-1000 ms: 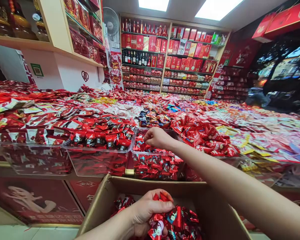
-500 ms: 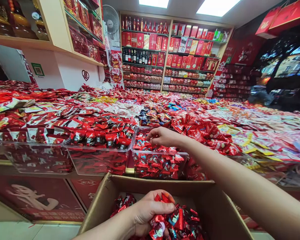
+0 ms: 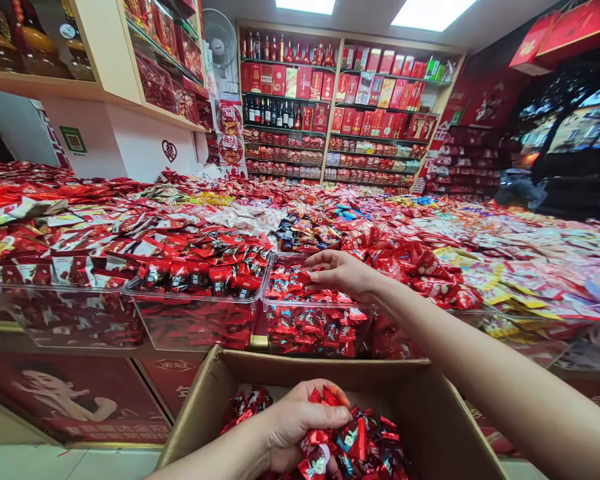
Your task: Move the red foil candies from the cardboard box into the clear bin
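Note:
My left hand [image 3: 305, 417] is closed round a bunch of shiny red wrapped candies [image 3: 320, 437], inside an open cardboard box [image 3: 300, 365] in front of me. More of the same candies [image 3: 253, 402] lie in the box, partly hidden by that hand. Over a clear plastic bin [image 3: 320, 305] on the counter, my right hand [image 3: 337, 272] has thumb and fingers bent round a small red wrapped candy [image 3: 304, 277] at their tips. Beneath it the bin is filled with red and blue wrapped candies [image 3: 307, 320].
Left of that bin stands another clear bin [image 3: 195, 320] of red and black packets. Heaps of packaged sweets [image 3: 480, 233] spread across the counter. Shelves [image 3: 330, 120] with bottles and red boxes line the back wall, beside a fan [image 3: 219, 41].
My right hand has shifted slightly right, its fingers a little further apart, and a red candy now shows at its fingertips. My left hand has barely moved.

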The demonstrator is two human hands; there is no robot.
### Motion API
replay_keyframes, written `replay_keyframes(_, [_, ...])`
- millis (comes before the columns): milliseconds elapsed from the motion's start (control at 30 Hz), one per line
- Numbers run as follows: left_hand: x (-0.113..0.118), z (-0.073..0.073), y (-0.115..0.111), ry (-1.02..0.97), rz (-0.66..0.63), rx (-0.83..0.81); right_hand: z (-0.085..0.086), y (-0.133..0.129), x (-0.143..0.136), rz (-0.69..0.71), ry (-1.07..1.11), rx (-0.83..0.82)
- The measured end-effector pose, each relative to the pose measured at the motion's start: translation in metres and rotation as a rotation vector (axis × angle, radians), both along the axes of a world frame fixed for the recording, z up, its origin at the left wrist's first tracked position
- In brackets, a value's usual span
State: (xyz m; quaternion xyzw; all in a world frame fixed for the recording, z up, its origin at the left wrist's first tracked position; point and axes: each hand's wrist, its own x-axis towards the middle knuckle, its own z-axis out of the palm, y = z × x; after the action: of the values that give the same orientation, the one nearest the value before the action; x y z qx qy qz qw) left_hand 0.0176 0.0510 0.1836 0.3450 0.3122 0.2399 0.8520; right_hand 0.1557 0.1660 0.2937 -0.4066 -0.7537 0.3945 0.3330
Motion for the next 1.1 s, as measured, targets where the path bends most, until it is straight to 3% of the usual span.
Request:
replay_keyframes(167, [0.0, -0.001, 0.001, 0.008, 0.007, 0.0, -0.002, 0.004, 0.0, -0.115, -0.123, 0.186])
replay_keyframes(333, [0.0, -0.001, 0.001, 0.005, -0.002, 0.001, 0.001, 0.003, -0.007, -0.113, -0.336, 0.312])
replay_keyframes(533, [0.0, 0.001, 0.001, 0.021, -0.003, 0.006, 0.006, -0.001, -0.004, 0.044, -0.514, 0.227])
replay_keyframes(833, [0.001, -0.002, 0.0, 0.043, -0.005, 0.011, 0.0, 0.004, -0.003, 0.182, -0.544, 0.128])
replay_keyframes(1100, [0.001, -0.006, 0.002, 0.023, -0.013, 0.023, -0.013, 0.013, 0.001, 0.042, -0.478, 0.232])
